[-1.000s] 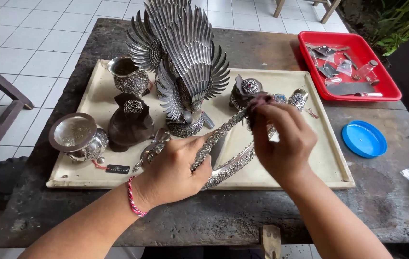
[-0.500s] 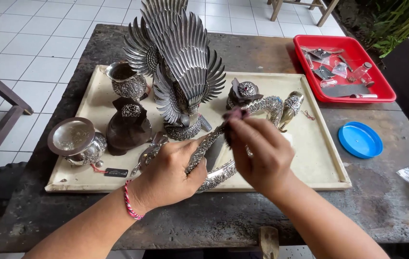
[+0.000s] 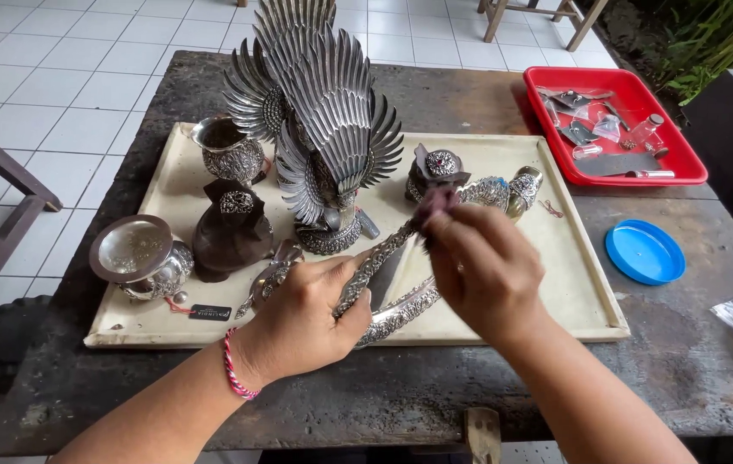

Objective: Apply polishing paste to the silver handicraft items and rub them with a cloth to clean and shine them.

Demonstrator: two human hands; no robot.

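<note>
My left hand [image 3: 302, 318] grips a long, curved, ornate silver piece [image 3: 383, 258] above the cream tray [image 3: 581, 292]. The piece runs up and right to a wider silver end [image 3: 512, 189]. My right hand [image 3: 482, 271] pinches a small dark cloth [image 3: 435, 202] against the upper part of that piece. A second curved silver strip [image 3: 401, 311] lies just below my hands on the tray. A red and white bracelet is on my left wrist.
The tray also holds a tall silver winged bird statue [image 3: 319, 112], a silver cup [image 3: 227, 150], a dark vase [image 3: 231, 230], a silver bowl [image 3: 139, 256] and a small lidded silver box [image 3: 437, 167]. A red tray [image 3: 680, 155] of small items and a blue lid [image 3: 644, 251] lie right.
My right hand with the cloth has slid left and down along the silver piece, from near its far end toward the middle. My left hand keeps its grip.
</note>
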